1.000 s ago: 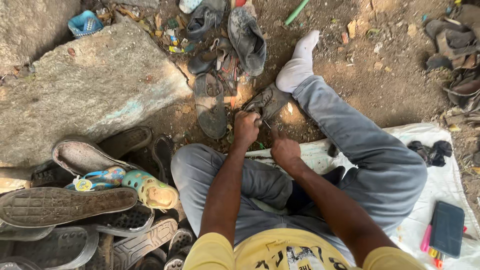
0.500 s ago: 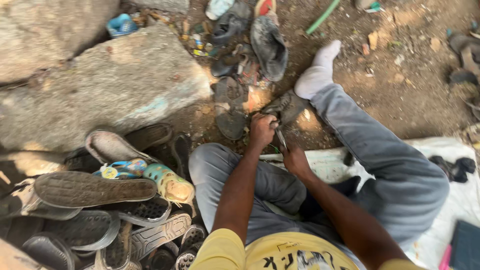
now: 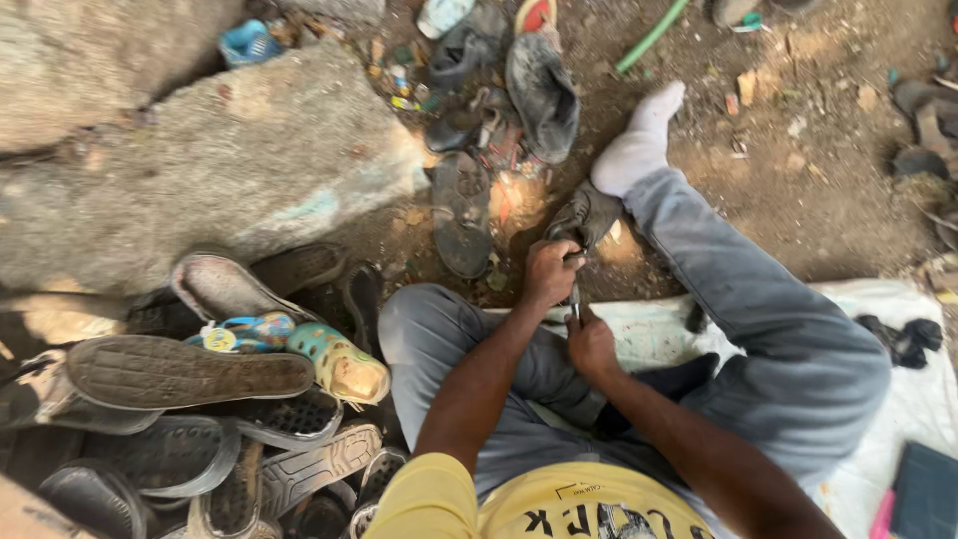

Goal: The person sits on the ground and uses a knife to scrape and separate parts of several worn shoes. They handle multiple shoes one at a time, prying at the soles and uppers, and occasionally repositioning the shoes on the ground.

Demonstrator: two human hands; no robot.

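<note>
Shoes [image 3: 180, 399] heaped beside left hand [image 3: 549, 271]

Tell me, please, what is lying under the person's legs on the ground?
A white sheet is spread on the dirt under the legs; a dark flat case rests at its corner. The legs cover the middle of it.

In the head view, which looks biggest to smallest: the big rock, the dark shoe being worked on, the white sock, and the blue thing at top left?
1. Rock, by far the largest.
2. White sock and dark shoe, about alike; the left hand hides part of the shoe, so no ranking.
3. Blue thing, smallest, though it lies farthest from the camera.
</note>
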